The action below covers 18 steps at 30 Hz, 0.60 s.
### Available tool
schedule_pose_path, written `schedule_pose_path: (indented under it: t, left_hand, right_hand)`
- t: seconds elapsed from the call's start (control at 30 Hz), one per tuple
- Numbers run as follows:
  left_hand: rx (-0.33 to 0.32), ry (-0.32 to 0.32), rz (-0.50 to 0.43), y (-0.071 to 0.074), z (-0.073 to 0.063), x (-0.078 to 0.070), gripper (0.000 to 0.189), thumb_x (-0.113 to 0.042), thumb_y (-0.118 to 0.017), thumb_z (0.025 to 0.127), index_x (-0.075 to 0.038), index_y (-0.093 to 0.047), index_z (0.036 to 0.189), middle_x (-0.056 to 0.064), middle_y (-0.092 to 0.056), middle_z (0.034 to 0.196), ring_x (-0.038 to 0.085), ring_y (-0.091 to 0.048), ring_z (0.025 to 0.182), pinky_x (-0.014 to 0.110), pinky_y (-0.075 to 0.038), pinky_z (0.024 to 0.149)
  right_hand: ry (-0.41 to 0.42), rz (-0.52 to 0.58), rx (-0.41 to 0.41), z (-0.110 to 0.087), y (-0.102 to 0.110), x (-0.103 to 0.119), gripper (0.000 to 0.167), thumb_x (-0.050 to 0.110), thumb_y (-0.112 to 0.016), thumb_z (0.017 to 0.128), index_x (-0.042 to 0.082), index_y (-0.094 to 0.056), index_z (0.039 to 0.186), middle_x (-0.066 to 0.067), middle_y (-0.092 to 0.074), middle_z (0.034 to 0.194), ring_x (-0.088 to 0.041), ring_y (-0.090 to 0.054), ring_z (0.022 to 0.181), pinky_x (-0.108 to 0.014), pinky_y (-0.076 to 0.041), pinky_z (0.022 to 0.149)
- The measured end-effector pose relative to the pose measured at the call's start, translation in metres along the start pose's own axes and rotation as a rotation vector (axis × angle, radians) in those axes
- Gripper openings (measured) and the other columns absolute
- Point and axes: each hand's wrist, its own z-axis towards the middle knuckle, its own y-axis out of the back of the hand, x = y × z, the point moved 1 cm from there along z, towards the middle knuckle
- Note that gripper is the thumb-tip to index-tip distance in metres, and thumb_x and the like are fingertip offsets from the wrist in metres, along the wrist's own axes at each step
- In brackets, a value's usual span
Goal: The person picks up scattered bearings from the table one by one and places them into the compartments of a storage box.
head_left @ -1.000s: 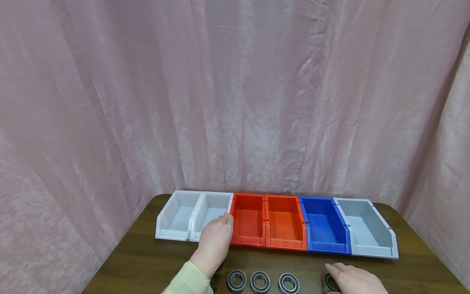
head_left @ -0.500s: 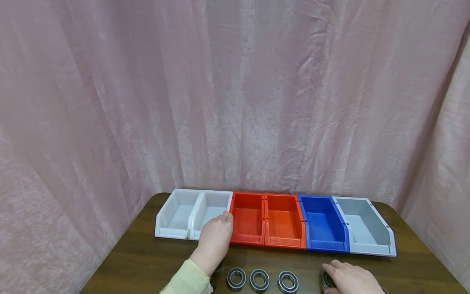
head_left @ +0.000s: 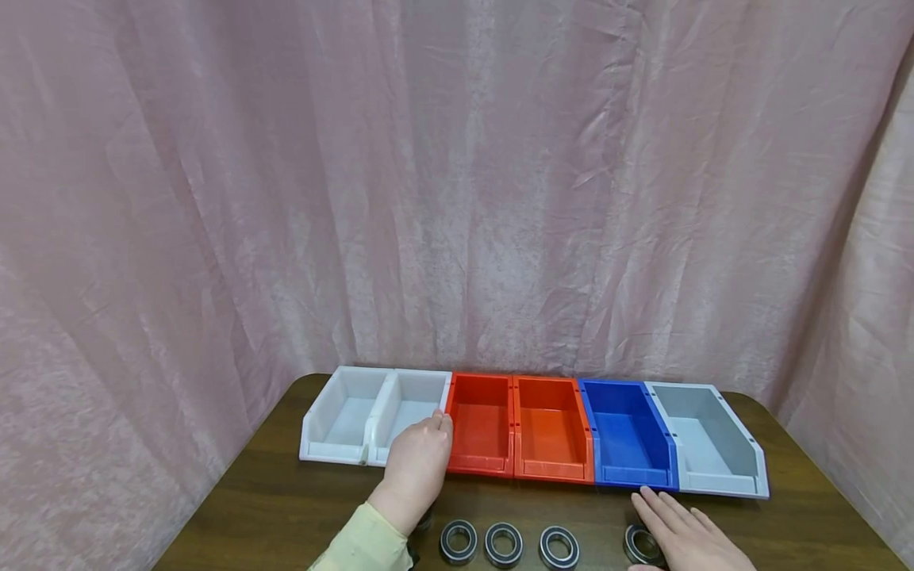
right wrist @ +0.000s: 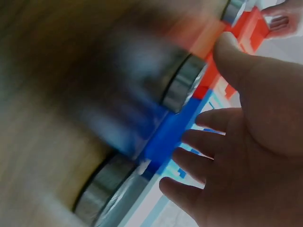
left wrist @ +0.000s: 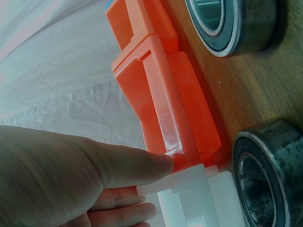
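Observation:
My left hand (head_left: 417, 461) stays at the shared edge of a white bin (head_left: 341, 458) and the red bin (head_left: 481, 468). In the left wrist view the thumb lies against the red rim and the fingers curl on the white side, holding the walls between them. My right hand (head_left: 691, 535) is spread beside a ball bearing (head_left: 634, 547), fingers fairly straight and holding nothing. More bearings (head_left: 459, 542) lie in a row along the near table; a bearing (left wrist: 277, 175) near my left wrist is mostly hidden by it in the head view.
Right of the red bin stand an orange-red bin (head_left: 555, 471), a blue bin (head_left: 635, 476) and a grey bin (head_left: 724, 484), all side by side. The brown wooden table (head_left: 236, 515) has rounded far corners. A pink curtain (head_left: 457, 198) hangs behind it.
My right hand was curled over the bearing; its fingers have straightened and spread, moving off it slightly to the right. More of that bearing shows. My left hand keeps its place.

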Motion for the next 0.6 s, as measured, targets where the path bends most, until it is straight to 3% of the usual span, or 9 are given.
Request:
schedule_pose_path:
  t: [0.4, 0.6]
  left_hand:
    - [-0.018, -0.008, 0.008, -0.001, 0.0, 0.001, 0.042, -0.002, -0.095, 0.084, 0.004, -0.079, 0.123, 0.019, -0.08, 0.117, 0.026, -0.079, 0.082, 0.038, -0.068, 0.076]
    - [0.001, -0.003, 0.004, 0.0, 0.001, 0.0, 0.048, -0.005, -0.097, 0.082, 0.004, -0.078, 0.125, 0.019, -0.08, 0.118, 0.026, -0.079, 0.084, 0.037, -0.068, 0.077]
  right_hand:
    - [0.024, 0.05, 0.025, 0.02, -0.035, -0.053, 0.112, 0.085, -0.074, 0.081, 0.007, -0.053, 0.159, -0.021, -0.039, 0.173, -0.056, -0.034, 0.157, -0.085, -0.019, 0.12]
    - [0.04, 0.095, 0.018, 0.022, -0.039, -0.054, 0.093, 0.075, -0.071, 0.092, 0.007, -0.056, 0.153, -0.025, -0.039, 0.172, -0.059, -0.032, 0.156, -0.086, -0.017, 0.119]
